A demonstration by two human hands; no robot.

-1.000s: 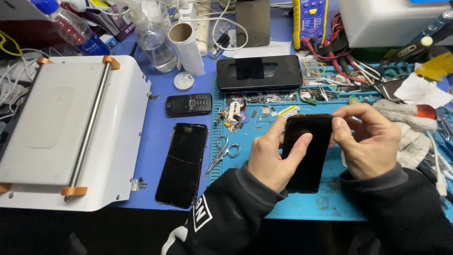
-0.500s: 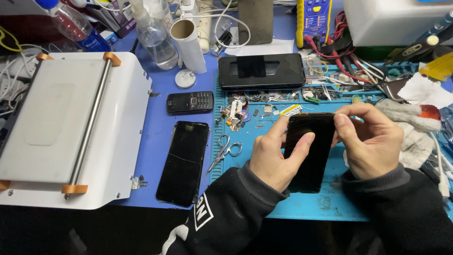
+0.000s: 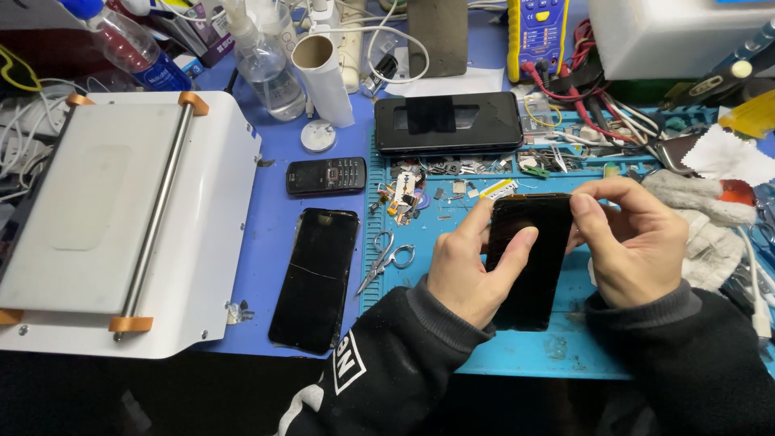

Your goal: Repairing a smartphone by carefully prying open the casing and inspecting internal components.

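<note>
A black smartphone point(image 3: 529, 266) is held upright over the blue work mat point(image 3: 533, 355), screen dark. My left hand point(image 3: 468, 262) grips its left edge, thumb lying on the glass. My right hand point(image 3: 634, 242) holds the top right corner with fingers curled over the upper edge. Both sleeves are black. The phone's lower end rests near the mat.
A second black phone with a cracked screen point(image 3: 315, 278) lies left of the mat, beside small scissors point(image 3: 386, 260). A small keypad phone point(image 3: 325, 175), a white screen-separator machine point(image 3: 113, 226), a black flat box point(image 3: 448, 123), bottles, a multimeter point(image 3: 537, 36) and loose screws crowd the bench.
My hands and the phone have stayed almost in place; the right fingers shifted slightly along the phone's top edge.
</note>
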